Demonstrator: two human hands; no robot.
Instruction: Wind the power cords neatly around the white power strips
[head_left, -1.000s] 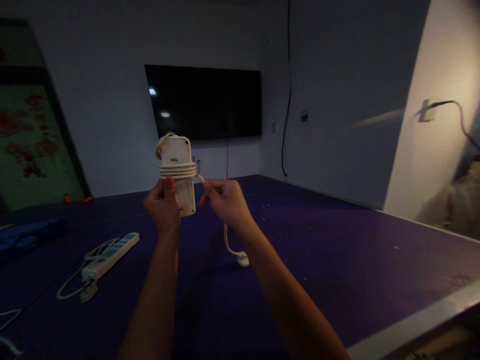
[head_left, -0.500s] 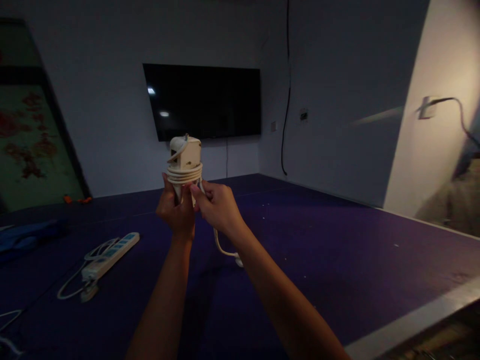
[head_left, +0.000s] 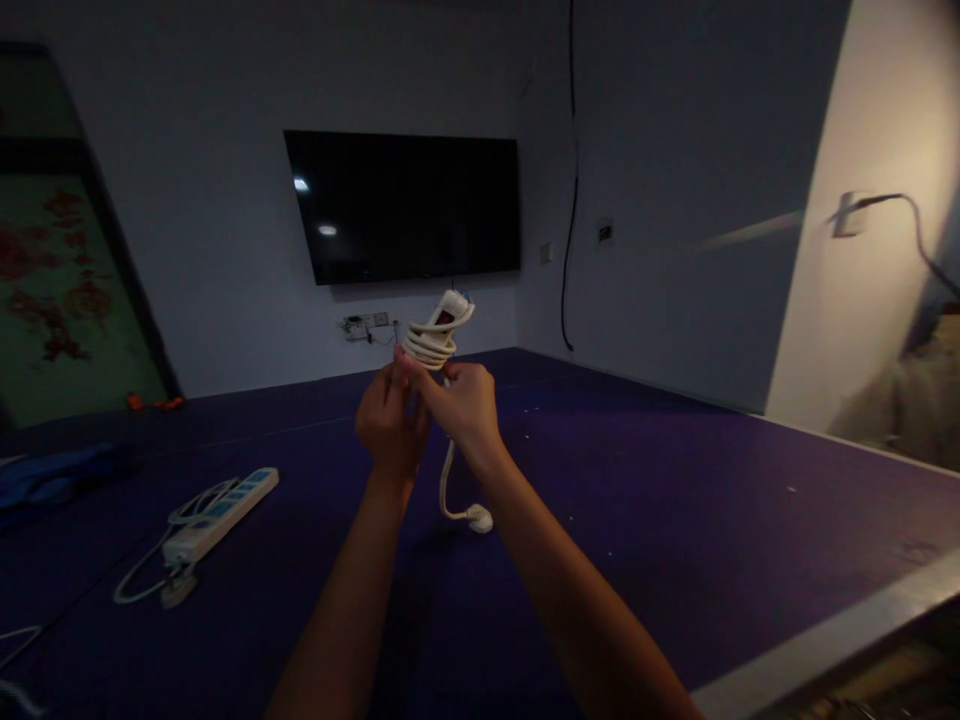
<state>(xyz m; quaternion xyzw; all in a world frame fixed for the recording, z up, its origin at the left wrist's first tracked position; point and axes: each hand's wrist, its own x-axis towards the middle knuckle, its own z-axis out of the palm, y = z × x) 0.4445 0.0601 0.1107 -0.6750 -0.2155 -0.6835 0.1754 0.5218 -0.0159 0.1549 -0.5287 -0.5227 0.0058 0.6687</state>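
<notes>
I hold a cream power strip [head_left: 436,332] up in front of me, tilted away and to the right, with its cord wound in several turns round its body. My left hand [head_left: 388,425] grips the lower end of the strip. My right hand [head_left: 461,402] is closed on the cord [head_left: 445,480] just below the coil. The loose end of that cord hangs down to a white plug [head_left: 480,518] near the purple floor.
A second power strip [head_left: 219,510] with blue sockets and a looped cord lies on the purple floor [head_left: 675,520] at left. A dark TV [head_left: 405,205] hangs on the far wall. A blue object [head_left: 52,470] lies at far left. A pale ledge [head_left: 825,640] crosses bottom right.
The strip has swung from upright to tilted away and rightward. Both hands have shifted right and closer together, and the dangling plug has risen slightly.
</notes>
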